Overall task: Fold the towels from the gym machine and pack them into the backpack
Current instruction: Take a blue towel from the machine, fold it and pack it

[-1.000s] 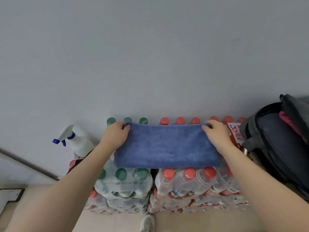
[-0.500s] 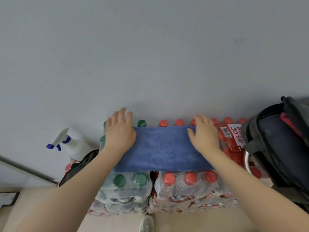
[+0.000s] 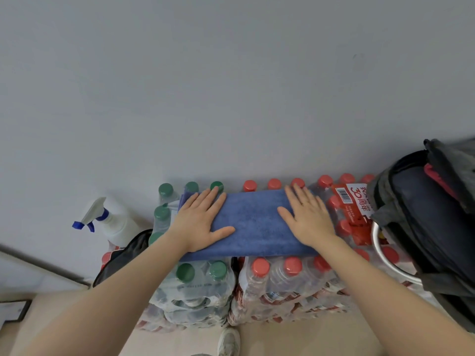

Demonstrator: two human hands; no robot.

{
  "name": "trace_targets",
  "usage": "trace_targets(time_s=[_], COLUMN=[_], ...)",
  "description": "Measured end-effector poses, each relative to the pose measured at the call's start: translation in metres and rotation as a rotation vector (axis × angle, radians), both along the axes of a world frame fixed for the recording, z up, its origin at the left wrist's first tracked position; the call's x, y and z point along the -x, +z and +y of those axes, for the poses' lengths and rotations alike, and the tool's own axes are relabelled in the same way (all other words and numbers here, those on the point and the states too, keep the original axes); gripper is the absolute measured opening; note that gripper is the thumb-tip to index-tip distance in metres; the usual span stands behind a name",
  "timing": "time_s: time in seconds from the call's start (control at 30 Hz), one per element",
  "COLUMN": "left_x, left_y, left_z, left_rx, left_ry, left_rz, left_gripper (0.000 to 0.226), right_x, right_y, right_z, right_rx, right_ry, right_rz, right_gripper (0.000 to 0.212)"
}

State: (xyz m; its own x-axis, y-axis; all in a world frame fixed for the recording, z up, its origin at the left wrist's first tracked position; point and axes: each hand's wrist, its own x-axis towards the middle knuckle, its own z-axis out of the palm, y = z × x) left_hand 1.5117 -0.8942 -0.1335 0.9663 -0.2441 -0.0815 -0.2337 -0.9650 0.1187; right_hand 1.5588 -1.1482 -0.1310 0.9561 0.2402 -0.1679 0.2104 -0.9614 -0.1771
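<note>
We were in the folding step, we judged: beside the open dark grey fabric backpack (image 3: 421,222) at our right, the folded blue terry towel (image 3: 253,222) lay flat across the shrink-wrapped packs of red- and green-capped water bottles (image 3: 259,286), so the next move called for another fold or lifting it across into the bag. Our left hand (image 3: 200,222) and right hand (image 3: 307,219) pressed palm-down on its two ends, fingers straight and spread, gripping nothing.
</note>
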Motion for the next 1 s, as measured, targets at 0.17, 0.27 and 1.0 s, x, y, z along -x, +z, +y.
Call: trace_targets(time_s=[0.17, 0.27, 1.0], left_x=[-0.003, -0.007, -0.02], left_y=[0.0, 0.005, 0.006], left_z=[-0.004, -0.012, -0.148], left_rx=[-0.029, -0.003, 0.151], left_ry=[0.055, 0.071, -0.195], left_rz=[0.026, 0.029, 0.058], left_gripper=[0.121, 0.119, 0.091], right_x=[-0.001, -0.006, -0.014], right_y=[0.008, 0.015, 0.072], right_z=[-0.019, -0.017, -0.049], right_rx=[-0.427, -0.368, -0.369], right_ry=[-0.302, -0.476, -0.189], right_rz=[0.241, 0.228, 0.067], right_gripper=[0.06, 0.052, 0.014])
